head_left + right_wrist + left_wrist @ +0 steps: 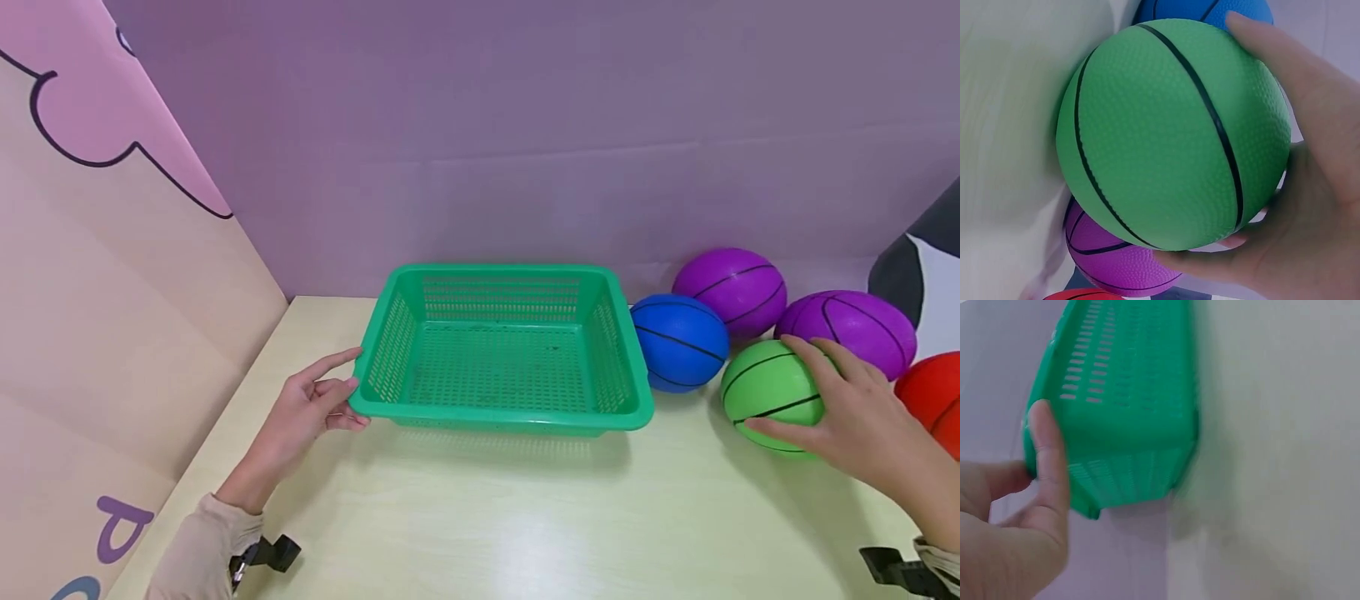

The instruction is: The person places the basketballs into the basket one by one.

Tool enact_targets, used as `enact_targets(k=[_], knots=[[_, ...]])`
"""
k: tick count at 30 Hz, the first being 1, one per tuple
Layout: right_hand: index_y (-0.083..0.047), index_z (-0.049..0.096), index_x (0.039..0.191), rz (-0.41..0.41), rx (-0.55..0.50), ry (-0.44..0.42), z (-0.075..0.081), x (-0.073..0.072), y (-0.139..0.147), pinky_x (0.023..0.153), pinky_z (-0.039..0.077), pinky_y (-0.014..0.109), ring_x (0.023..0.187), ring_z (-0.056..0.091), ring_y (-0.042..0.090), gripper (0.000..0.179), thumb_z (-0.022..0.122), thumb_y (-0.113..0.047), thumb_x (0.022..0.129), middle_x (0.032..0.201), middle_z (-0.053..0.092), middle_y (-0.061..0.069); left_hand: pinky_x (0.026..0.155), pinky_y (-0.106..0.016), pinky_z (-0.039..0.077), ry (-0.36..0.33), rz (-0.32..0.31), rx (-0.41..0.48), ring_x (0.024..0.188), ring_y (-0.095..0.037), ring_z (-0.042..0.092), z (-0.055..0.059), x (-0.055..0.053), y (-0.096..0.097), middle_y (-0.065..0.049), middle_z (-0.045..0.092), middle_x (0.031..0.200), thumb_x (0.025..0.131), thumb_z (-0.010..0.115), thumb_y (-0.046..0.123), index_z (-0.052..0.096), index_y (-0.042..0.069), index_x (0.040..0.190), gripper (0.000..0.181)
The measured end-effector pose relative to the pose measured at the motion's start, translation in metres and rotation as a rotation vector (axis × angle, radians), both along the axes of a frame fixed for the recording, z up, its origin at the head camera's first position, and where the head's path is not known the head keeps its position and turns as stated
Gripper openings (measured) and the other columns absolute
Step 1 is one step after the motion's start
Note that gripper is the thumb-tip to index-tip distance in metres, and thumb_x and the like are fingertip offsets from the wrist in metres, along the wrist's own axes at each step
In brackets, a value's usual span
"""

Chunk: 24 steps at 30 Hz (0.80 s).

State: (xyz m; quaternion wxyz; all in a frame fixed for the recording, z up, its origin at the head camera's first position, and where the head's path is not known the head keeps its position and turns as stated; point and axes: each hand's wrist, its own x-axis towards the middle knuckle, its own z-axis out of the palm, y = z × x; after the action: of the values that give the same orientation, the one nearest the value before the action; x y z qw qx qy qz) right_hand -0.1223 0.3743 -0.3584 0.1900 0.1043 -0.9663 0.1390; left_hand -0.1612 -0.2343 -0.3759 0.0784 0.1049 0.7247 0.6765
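Right hand (862,417) clasped round the green ball (768,387); left hand (303,404) pinching the green basket (502,416) at its left rim.
Ball sits right of the basket, thumb on its near side, fingers over its far side; whether it touches the table (525,517), cannot tell. Basket's open mouth lies to the left of the right hand, its long axis running left to right; ball round, no long axis to speak of. Right hand is the nearer to the ball, left hand well apart from it. Blue ball (678,343) stands between, just beside the basket's right rim. Count: one basket; five balls in view: one green, one blue, two purple balls (731,287) on the far side, one red ball (937,400) cut by the right edge.
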Motion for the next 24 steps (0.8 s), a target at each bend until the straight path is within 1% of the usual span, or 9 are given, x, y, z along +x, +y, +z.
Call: enact_targets(k=[2, 5, 6, 8, 10, 14, 19, 23, 24], knots=[[-0.002, 0.036, 0.147, -0.014, 0.004, -0.033, -0.001, -0.002, -0.001, 0.078, 0.035, 0.071, 0.112, 0.034, 0.06, 0.114, 0.094, -0.044, 0.058, 0.133, 0.037, 0.037, 0.077, -0.046, 0.06, -0.003, -0.043, -0.047, 0.077, -0.041, 0.072, 0.004, -0.005, -0.004, -0.01, 0.066, 0.075, 0.101, 0.061, 0.015, 0.042, 0.01, 0.15, 0.053], [-0.006, 0.032, 0.151, -0.049, 0.016, -0.084, -0.004, -0.005, -0.005, 0.074, 0.036, 0.075, 0.114, 0.031, 0.063, 0.117, 0.093, -0.048, 0.061, 0.137, 0.034, 0.038, 0.077, -0.047, 0.06, -0.015, -0.1, -0.112, 0.08, -0.048, 0.069, 0.01, -0.012, -0.01, -0.013, 0.065, 0.076, 0.099, 0.063, 0.012, 0.044, 0.01, 0.148, 0.052], [-0.007, 0.031, 0.152, -0.057, 0.023, -0.093, -0.005, -0.005, -0.006, 0.073, 0.036, 0.075, 0.114, 0.031, 0.063, 0.118, 0.092, -0.05, 0.061, 0.137, 0.033, 0.037, 0.077, -0.047, 0.06, -0.021, -0.113, -0.128, 0.08, -0.047, 0.069, 0.012, -0.013, -0.012, -0.014, 0.065, 0.077, 0.098, 0.064, 0.011, 0.045, 0.01, 0.147, 0.052], [-0.008, 0.031, 0.151, -0.064, 0.045, -0.081, -0.006, -0.008, -0.01, 0.071, 0.037, 0.077, 0.114, 0.032, 0.063, 0.118, 0.092, -0.052, 0.06, 0.137, 0.035, 0.036, 0.078, -0.047, 0.06, -0.029, -0.136, -0.148, 0.08, -0.047, 0.069, 0.014, -0.016, -0.014, -0.015, 0.065, 0.077, 0.098, 0.064, 0.01, 0.045, 0.008, 0.147, 0.053], [-0.008, 0.032, 0.151, -0.058, 0.065, -0.058, -0.007, -0.01, -0.013, 0.068, 0.037, 0.076, 0.112, 0.033, 0.063, 0.118, 0.092, -0.052, 0.059, 0.136, 0.037, 0.035, 0.077, -0.047, 0.06, -0.032, -0.142, -0.15, 0.079, -0.046, 0.07, 0.015, -0.016, -0.016, -0.015, 0.065, 0.079, 0.098, 0.064, 0.01, 0.044, 0.006, 0.147, 0.053], [-0.006, 0.036, 0.146, -0.038, 0.071, -0.021, -0.005, -0.015, -0.018, 0.065, 0.039, 0.074, 0.11, 0.034, 0.063, 0.114, 0.093, -0.047, 0.057, 0.133, 0.039, 0.033, 0.077, -0.047, 0.06, -0.035, -0.128, -0.141, 0.079, -0.046, 0.07, 0.015, -0.015, -0.018, -0.014, 0.066, 0.079, 0.098, 0.065, 0.01, 0.044, 0.006, 0.147, 0.053], [-0.005, 0.039, 0.144, -0.043, 0.04, -0.035, -0.001, -0.016, -0.019, 0.064, 0.04, 0.071, 0.11, 0.033, 0.063, 0.11, 0.094, -0.044, 0.057, 0.133, 0.039, 0.035, 0.077, -0.046, 0.06, -0.037, -0.122, -0.138, 0.079, -0.046, 0.07, 0.014, -0.015, -0.019, -0.013, 0.065, 0.077, 0.097, 0.065, 0.011, 0.045, 0.006, 0.147, 0.054], [-0.005, 0.038, 0.146, -0.047, 0.018, -0.047, -0.002, -0.015, -0.019, 0.066, 0.039, 0.071, 0.111, 0.032, 0.062, 0.112, 0.094, -0.045, 0.058, 0.134, 0.038, 0.036, 0.077, -0.047, 0.06, -0.039, -0.12, -0.13, 0.077, -0.04, 0.071, 0.013, -0.015, -0.019, -0.012, 0.065, 0.078, 0.097, 0.065, 0.01, 0.045, 0.006, 0.147, 0.054], [-0.005, 0.037, 0.147, -0.047, 0.015, -0.046, -0.003, -0.015, -0.019, 0.066, 0.038, 0.071, 0.111, 0.032, 0.062, 0.112, 0.094, -0.046, 0.058, 0.134, 0.038, 0.036, 0.077, -0.047, 0.06, -0.042, -0.119, -0.124, 0.077, -0.041, 0.071, 0.012, -0.015, -0.019, -0.012, 0.065, 0.078, 0.097, 0.066, 0.01, 0.045, 0.006, 0.147, 0.054]])
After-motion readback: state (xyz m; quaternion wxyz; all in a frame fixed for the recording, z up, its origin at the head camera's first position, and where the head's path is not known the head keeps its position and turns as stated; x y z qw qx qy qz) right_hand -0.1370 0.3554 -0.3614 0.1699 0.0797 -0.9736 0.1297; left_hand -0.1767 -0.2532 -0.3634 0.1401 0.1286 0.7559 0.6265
